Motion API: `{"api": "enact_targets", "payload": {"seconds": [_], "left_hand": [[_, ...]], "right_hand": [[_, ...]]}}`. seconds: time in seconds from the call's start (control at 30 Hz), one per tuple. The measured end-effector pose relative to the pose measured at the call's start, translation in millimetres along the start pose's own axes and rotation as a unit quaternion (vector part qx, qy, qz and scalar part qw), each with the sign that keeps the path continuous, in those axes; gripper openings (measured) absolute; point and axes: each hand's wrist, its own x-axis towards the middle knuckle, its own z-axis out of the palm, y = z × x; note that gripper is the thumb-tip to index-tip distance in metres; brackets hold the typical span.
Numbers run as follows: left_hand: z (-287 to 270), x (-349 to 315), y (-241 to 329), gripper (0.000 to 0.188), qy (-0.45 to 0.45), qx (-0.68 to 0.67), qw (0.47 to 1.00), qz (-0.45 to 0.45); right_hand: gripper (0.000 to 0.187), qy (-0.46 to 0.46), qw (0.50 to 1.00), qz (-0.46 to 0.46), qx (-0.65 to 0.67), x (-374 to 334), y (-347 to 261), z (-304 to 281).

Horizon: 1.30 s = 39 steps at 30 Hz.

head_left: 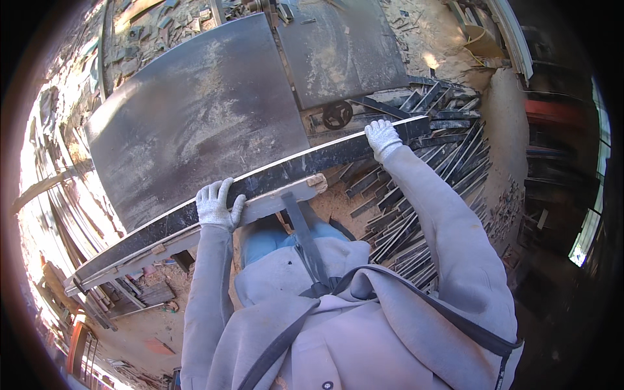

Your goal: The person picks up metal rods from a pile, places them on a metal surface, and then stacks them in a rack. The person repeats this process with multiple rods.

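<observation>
Our left hand [218, 203] and right hand [383, 138] clasp the dark plank [299, 165], long axis along the metal counter's [201, 117] near edge, right hand closer to an end.

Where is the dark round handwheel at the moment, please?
In the head view, the handwheel is in the upper half, slightly right of centre, just below the right-hand grey metal plate and left of the gloved right hand.
</observation>
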Motion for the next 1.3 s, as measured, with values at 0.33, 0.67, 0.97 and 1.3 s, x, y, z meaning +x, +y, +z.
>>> {"api": "enact_targets", "payload": {"seconds": [0.33, 0.67, 0.97, 1.3], "left_hand": [[1, -3, 7, 0.053, 0.022, 0.062, 0.998, -0.013], [9, -8, 11, 0.050, 0.080, 0.079, 0.994, -0.011], [14, -11, 12, 0.052, 0.091, 0.074, 0.993, -0.009], [22, -9, 5, 0.050, 0.112, 0.072, 0.991, 0.014]], "right_hand": [[0.028, 0.039, 0.995, 0.080, -0.052, 30, -10, -13], [0.051, 0.077, 0.991, 0.099, -0.055, 26, -10, -26], [0.048, 0.108, 0.991, 0.072, -0.018, 17, -6, -30], [0.034, 0.165, 0.983, 0.080, 0.008, 40, -6, -24]]}}
